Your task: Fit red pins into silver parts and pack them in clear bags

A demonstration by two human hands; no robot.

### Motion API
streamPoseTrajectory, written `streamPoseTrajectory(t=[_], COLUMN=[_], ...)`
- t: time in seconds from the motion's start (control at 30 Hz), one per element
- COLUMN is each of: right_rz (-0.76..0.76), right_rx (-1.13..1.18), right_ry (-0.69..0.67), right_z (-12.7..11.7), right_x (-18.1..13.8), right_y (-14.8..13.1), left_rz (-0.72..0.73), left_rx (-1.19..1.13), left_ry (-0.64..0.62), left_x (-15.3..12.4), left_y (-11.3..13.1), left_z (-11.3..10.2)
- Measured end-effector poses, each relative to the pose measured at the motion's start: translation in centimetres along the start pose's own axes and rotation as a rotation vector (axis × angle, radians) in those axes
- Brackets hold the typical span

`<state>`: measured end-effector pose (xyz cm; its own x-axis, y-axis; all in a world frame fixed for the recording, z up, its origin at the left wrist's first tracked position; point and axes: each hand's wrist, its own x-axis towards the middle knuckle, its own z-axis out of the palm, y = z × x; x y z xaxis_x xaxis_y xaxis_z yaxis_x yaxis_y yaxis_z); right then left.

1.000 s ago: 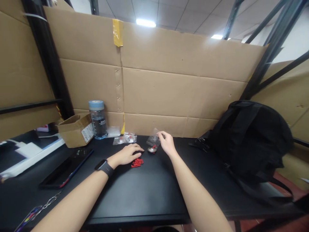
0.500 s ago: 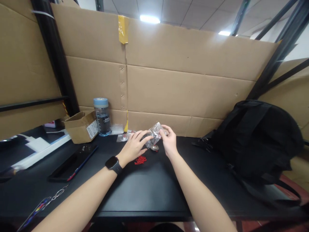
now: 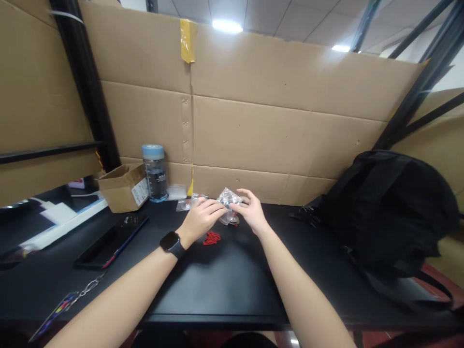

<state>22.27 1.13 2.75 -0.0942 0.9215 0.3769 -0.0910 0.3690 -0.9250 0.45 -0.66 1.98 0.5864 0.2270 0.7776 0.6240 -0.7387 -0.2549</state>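
Observation:
A small clear plastic bag (image 3: 228,195), crinkled and shiny, is held up over the desk between both hands. My left hand (image 3: 204,217), with a dark watch on its wrist, is closed on the bag's left side. From the right, my right hand (image 3: 251,210) pinches it between thumb and fingers. What the bag contains I cannot make out. Just below and behind it, a small round metallic piece (image 3: 234,220) shows in part on the desk. A bundle of red cord (image 3: 211,238) lies nearer to me, below the left hand.
More small clear bags (image 3: 183,205) lie behind my left hand. Further left stand a water bottle (image 3: 155,176) and an open cardboard box (image 3: 125,191). A phone (image 3: 112,241), a keychain strap (image 3: 65,305) and a white power strip (image 3: 68,224) lie at left. A black backpack (image 3: 391,208) sits at right.
My left fingers have closed from a spread pose onto the bag. The bag has turned and dropped slightly, and my hands have come closer together.

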Motion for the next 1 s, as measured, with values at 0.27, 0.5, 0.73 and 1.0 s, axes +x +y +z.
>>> streamPoseTrajectory(t=[0.27, 0.5, 0.73, 1.0], right_rz=[-0.042, -0.084, -0.143, -0.179], right_rx=[-0.097, -0.154, -0.365, -0.689], right_ry=[0.024, -0.021, -0.016, -0.165], right_z=[-0.5, -0.5, -2.3, -2.2], right_x=[0.4, 0.4, 1.3, 0.8], right_y=[0.5, -0.1, 0.7, 2.3], left_rz=[0.036, 0.02, -0.506, -0.94], left_rx=[0.004, -0.017, 0.168, 0.212], left_ry=[-0.048, -0.08, -0.005, -0.529], left_x=[-0.2, -0.1, -2.7, -8.4], left_y=[-0.7, -0.5, -6.3, -11.1], left_z=[0.3, 0.7, -1.1, 0.3])
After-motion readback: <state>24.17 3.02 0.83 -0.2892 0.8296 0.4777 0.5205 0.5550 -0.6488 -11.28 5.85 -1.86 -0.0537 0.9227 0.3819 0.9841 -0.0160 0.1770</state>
